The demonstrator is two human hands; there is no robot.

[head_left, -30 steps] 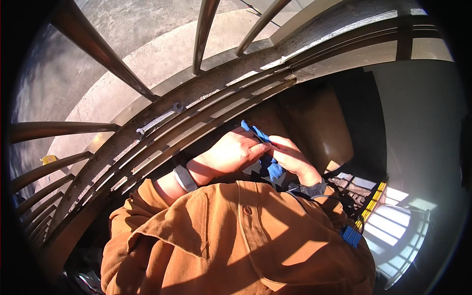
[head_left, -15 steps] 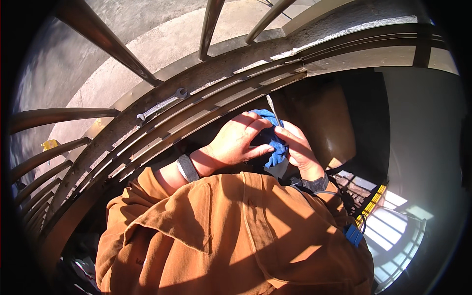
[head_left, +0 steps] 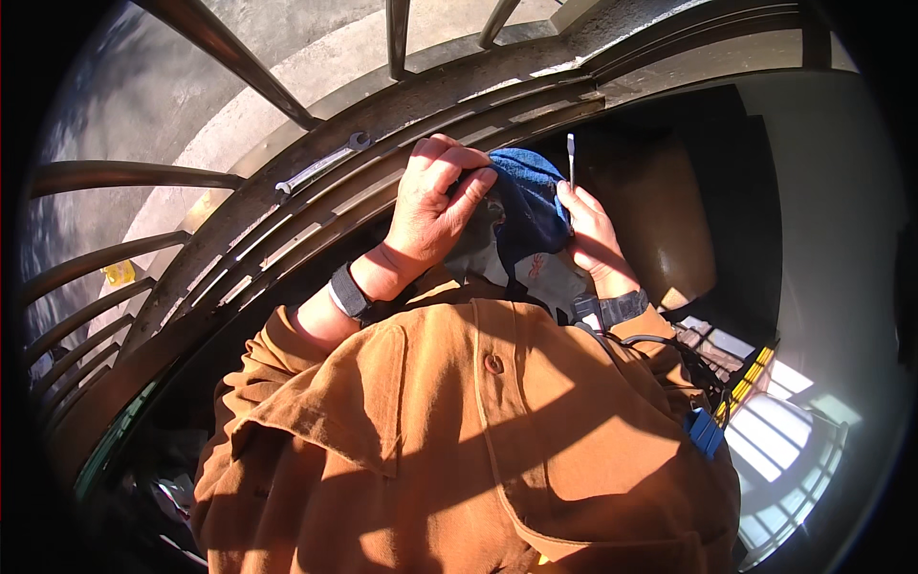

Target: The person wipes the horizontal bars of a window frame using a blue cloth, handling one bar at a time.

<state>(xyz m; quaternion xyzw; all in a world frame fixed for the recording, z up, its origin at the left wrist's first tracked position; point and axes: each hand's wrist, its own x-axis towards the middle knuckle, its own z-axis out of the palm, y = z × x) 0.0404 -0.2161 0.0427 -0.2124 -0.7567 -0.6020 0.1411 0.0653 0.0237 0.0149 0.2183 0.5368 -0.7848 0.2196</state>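
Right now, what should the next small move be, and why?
Probably draw the blue cloth over the flat-tipped screwdriver: the left hand pinches the cloth's edge, while the right hand grips the screwdriver, its shaft bare beyond the fingers.

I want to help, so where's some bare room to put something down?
The ledge looks bare right of the wrench, between the metal bars and the window tracks. It's crowded below that: the left hand pinches the blue cloth, and the right hand holds a thin metal tool beside it.

A head-worn fisheye looks down from close above the brown jacket (head_left: 449, 440) toward the left hand (head_left: 429, 209) and right hand (head_left: 597, 239).
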